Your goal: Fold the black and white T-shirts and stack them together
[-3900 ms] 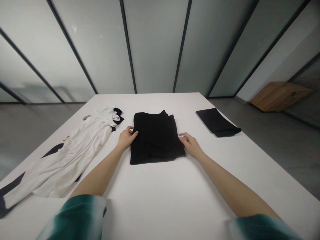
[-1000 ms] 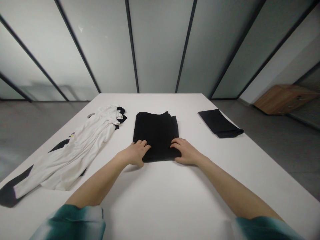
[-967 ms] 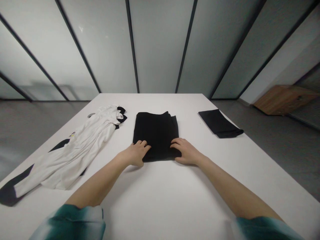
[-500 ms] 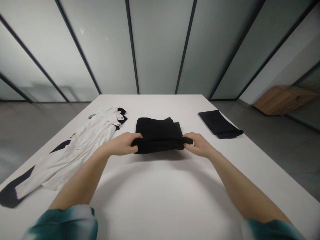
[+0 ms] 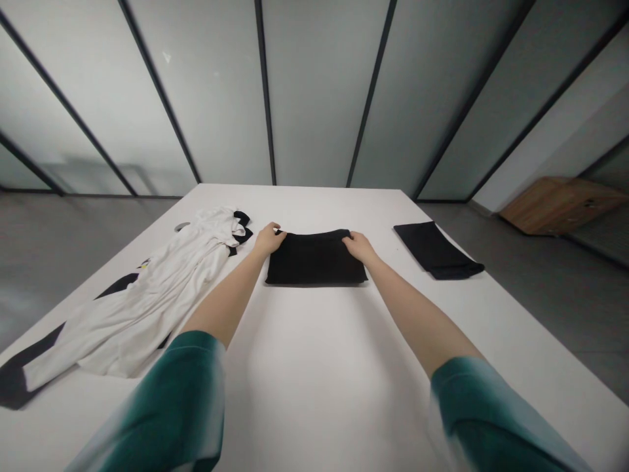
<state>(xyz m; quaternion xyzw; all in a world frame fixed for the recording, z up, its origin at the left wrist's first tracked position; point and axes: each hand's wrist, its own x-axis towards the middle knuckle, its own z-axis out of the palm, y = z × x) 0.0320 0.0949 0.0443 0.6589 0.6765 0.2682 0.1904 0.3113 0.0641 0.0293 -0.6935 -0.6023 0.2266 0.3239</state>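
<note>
The black cloth (image 5: 314, 261) lies folded in the middle of the table (image 5: 319, 373). The left hand (image 5: 268, 240) and right hand (image 5: 359, 246) each pinch one of its far corners. A white garment (image 5: 162, 282) lies to its left and a dark fold (image 5: 437, 249) to its right.

Found no readable text, label, brand, number or sign anywhere in view. Noticed only a small yellow mark (image 5: 144, 264) on the white garment (image 5: 162, 288), too small and blurred to make out as letters or a logo.
</note>
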